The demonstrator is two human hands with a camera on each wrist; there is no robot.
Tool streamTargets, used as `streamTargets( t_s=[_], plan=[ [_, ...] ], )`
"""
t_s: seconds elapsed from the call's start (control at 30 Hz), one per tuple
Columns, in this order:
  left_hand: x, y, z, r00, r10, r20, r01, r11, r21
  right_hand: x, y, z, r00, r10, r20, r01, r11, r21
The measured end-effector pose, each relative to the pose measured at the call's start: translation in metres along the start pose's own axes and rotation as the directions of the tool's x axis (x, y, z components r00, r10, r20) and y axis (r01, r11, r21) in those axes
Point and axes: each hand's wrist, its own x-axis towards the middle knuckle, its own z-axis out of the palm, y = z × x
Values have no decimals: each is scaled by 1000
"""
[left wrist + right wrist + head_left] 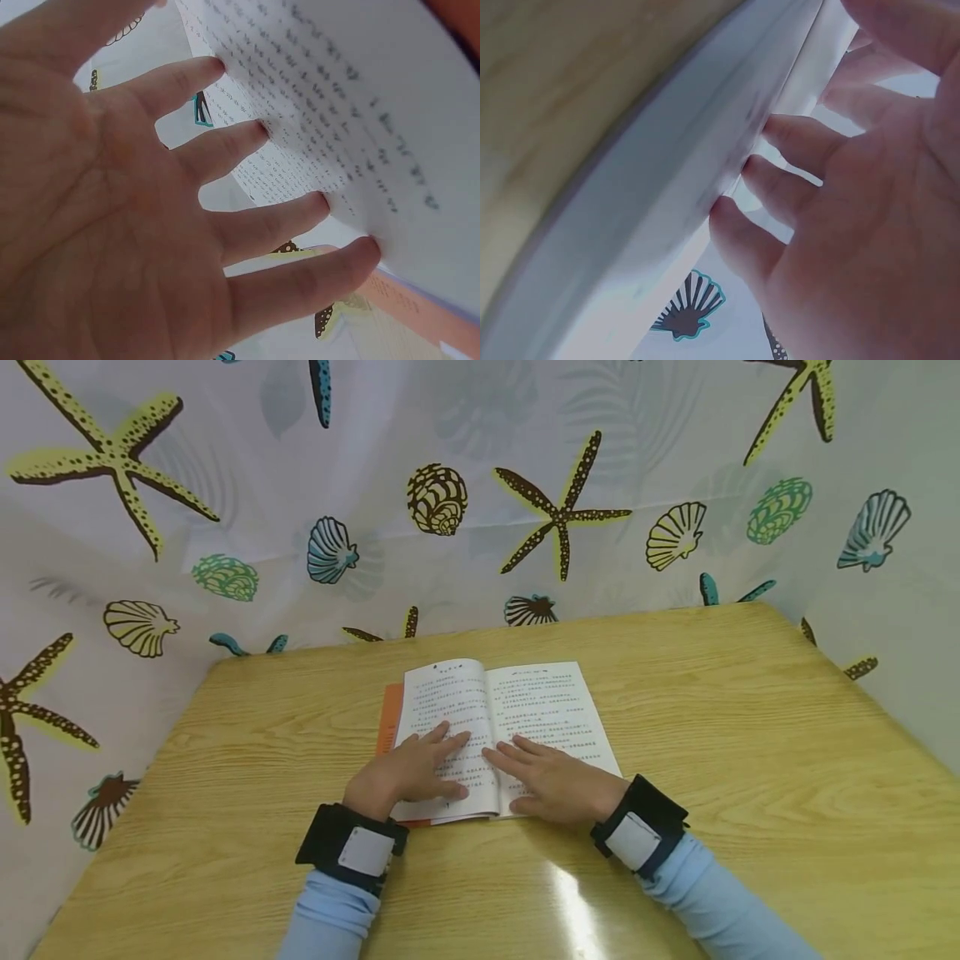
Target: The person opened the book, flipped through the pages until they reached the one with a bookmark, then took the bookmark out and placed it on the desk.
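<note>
An open book [536, 706] with printed text lies on the wooden table, an orange cover edge [388, 718] showing along its left side. My left hand [418, 770] rests on the left page with fingers spread; in the left wrist view its fingertips [319, 204] touch the printed page [315, 97]. On the lower part of the right page lies my right hand [558, 783], its fingers extended toward the centre fold. The right wrist view shows those fingertips [727, 214] against the page surface [652, 180]. Neither hand grips anything.
The wooden table [750, 760] extends on both sides of the book. Behind it hangs a white cloth [480, 577] printed with starfish and shells, which continues along the left and right sides. Each wrist wears a black band [352, 847] over a light blue sleeve [330, 914].
</note>
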Motion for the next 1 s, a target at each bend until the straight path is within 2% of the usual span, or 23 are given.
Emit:
streamTargets(
  t_s=[0.2,0.4,0.57,0.8,0.9,1.0],
  plan=[
    [-2,1,-1,1000,-4,-3,4,1000,1,0,3,-3,999,45,-8,-45,999,-5],
    [-1,0,1,1000,-2,-20,1,1000,-7,-5,13,-8,987,158,-35,-160,984,-82],
    [1,-2,4,1000,2,-29,-2,1000,-19,-12,29,-16,967,248,-64,-253,964,-80],
    [-1,-1,1,1000,7,-23,-7,1000,-5,-24,55,-29,919,387,-81,-390,920,-26],
    [-1,-2,1,1000,9,-21,-9,1000,-2,-29,63,-33,901,427,-75,-429,903,-12],
    [-1,-3,2,1000,8,-19,-8,1000,-8,-31,67,-36,897,437,-65,-439,899,-12]
  ],
)
